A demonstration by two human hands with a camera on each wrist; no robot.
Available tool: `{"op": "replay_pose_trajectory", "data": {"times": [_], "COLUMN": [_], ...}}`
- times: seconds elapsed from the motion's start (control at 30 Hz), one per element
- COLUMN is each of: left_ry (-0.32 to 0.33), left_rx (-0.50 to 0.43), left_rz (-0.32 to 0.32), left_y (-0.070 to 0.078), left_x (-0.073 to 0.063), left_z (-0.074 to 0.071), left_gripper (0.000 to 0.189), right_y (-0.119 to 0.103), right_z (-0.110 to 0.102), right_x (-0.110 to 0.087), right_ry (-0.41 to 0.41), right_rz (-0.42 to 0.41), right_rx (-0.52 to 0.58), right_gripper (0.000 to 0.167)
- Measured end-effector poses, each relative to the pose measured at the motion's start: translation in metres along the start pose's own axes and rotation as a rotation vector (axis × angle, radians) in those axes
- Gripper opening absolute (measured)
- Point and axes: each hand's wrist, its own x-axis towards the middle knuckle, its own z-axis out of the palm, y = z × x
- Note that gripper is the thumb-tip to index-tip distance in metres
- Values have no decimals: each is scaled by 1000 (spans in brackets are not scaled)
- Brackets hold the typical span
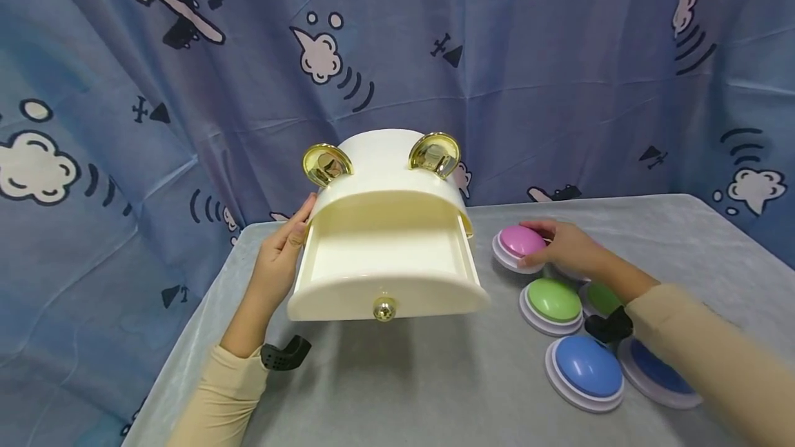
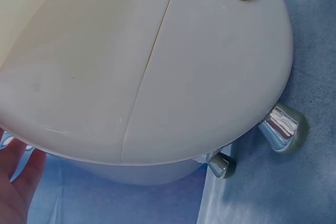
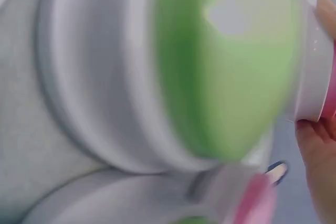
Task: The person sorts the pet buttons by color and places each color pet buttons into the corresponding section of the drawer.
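Observation:
A white rounded drawer box [image 1: 388,164] with two gold ear-shaped discs stands in the middle of the table. Its upper drawer [image 1: 388,299], which has a gold knob, is pulled out and holds nothing visible. Against the box's left side rests my left hand [image 1: 273,267], fingers extended along the shell. My right hand [image 1: 574,252] grips a pink-topped push button [image 1: 520,241] with a white base, thumb and fingers on its rim. Close below that hand is a green button [image 1: 554,300], large and blurred in the right wrist view. A second pink button is mostly hidden under the hand.
A blue button [image 1: 589,366] lies at the front right, beside a darker blue one [image 1: 658,365] partly covered by my right sleeve. Another green button [image 1: 602,299] sits behind the wrist strap. A patterned blue curtain [image 1: 397,54] hangs behind the grey-covered table [image 1: 397,392].

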Motion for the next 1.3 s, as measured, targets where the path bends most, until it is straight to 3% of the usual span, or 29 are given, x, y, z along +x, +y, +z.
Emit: {"op": "replay_pose_trajectory", "data": {"times": [0.33,0.7,1.3], "left_ry": [9,5,-1], "left_rx": [-12,-1,12], "left_rz": [18,-7,-33], "left_y": [1,-1,0], "left_x": [2,1,1], "left_z": [-1,0,0], "left_gripper": [44,44,44], "right_y": [-55,-95,-152], "right_z": [-26,-39,-46], "right_x": [-24,-59,-78], "right_ry": [29,111,105], "right_rz": [-32,-94,-190], "right_rx": [-18,95,116], "right_gripper": [93,82,77]}}
